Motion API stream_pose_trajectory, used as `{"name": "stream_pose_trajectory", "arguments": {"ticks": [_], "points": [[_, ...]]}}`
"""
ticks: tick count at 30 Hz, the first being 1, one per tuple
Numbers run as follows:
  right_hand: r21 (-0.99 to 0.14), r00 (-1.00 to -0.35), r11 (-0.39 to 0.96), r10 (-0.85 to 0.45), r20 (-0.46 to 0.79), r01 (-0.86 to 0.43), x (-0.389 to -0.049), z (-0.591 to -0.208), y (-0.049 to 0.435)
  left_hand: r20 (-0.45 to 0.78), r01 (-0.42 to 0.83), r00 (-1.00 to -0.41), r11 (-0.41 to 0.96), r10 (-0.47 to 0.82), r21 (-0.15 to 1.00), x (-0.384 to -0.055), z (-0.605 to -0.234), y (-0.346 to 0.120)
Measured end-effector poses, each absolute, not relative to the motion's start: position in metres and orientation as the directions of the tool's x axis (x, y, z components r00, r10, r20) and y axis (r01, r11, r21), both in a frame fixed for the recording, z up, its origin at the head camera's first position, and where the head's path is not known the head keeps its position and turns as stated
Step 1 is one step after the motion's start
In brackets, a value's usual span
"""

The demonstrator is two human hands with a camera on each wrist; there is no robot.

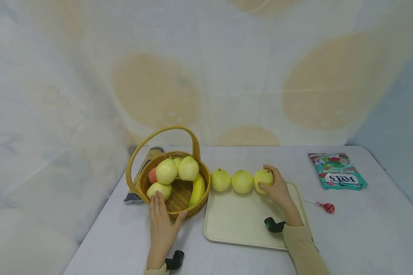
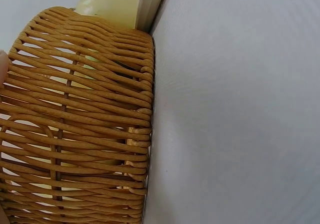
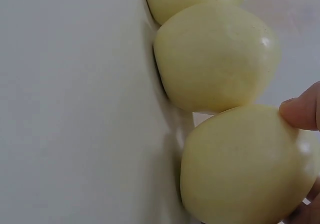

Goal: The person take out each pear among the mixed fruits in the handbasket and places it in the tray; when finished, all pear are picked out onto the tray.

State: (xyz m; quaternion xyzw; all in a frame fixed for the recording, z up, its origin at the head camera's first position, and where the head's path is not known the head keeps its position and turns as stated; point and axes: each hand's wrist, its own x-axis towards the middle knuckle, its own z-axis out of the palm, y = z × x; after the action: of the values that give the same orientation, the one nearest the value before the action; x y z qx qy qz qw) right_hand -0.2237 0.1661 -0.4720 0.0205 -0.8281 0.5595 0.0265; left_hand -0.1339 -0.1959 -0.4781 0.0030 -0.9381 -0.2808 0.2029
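Note:
Three yellow-green apples stand in a row along the far edge of a cream tray [image 1: 242, 225]. My right hand [image 1: 278, 189] grips the rightmost apple [image 3: 245, 169], thumb on its near side and fingers round its far side. The middle apple [image 1: 242, 181] and the left apple [image 1: 221, 180] stand beside it. My left hand [image 1: 163, 229] lies at the near rim of a wicker basket [image 1: 201, 202], fingers extended over the rim against a pale apple [image 1: 160, 190] and thumb spread. Also in the basket are more pale apples [image 1: 166, 171], a banana [image 1: 197, 191] and a red fruit [image 1: 152, 175].
A teal FOX'S candy bag [image 1: 340, 172] lies at the table's back right. A red lollipop [image 1: 327, 207] lies right of the tray. Behind the basket, a brown and dark blue item [image 1: 151, 156] is partly hidden. The basket's tall handle [image 1: 158, 131] arches over its back left side.

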Motion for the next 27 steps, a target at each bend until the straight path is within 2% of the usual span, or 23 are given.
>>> {"name": "stream_pose_trajectory", "arguments": {"ticks": [20,27], "points": [[-0.928,-0.991,0.348,-0.047,0.124,-0.133,-0.2255,-0.4756,0.1721,0.355,0.096,-0.928,0.843,-0.117,0.529,-0.1341,-0.4776,-0.1965],[-0.913,-0.990,0.382,-0.035,0.140,-0.142,-0.2248,-0.4687,0.1738,0.371,0.105,-0.921,0.845,-0.115,0.524,-0.1336,-0.4779,-0.1962]]}}
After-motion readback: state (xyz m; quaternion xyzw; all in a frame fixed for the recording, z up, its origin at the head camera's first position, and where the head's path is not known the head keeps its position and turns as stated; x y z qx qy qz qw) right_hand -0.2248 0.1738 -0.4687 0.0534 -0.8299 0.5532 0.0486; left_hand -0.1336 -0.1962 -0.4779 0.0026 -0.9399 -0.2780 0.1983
